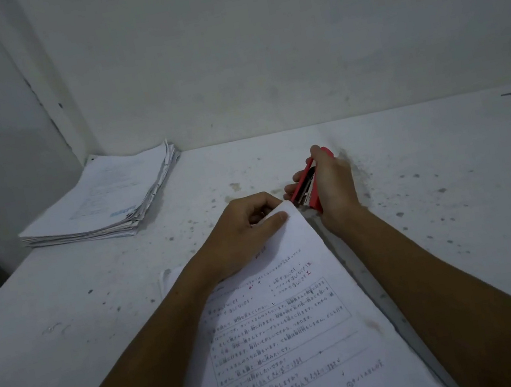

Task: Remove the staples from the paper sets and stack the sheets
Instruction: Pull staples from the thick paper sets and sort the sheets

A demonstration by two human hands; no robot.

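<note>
A pile (101, 200) sits at the table's (66, 329) far left corner, seemingly sheets already done. I judge this set (290, 323) mid-way, staple likely not yet out. It lies before me, long axis running from me up to its pinched far corner. My left hand (246, 225) pinches that corner; my right (331, 186) grips the red stapler (306, 187) against it.
</note>
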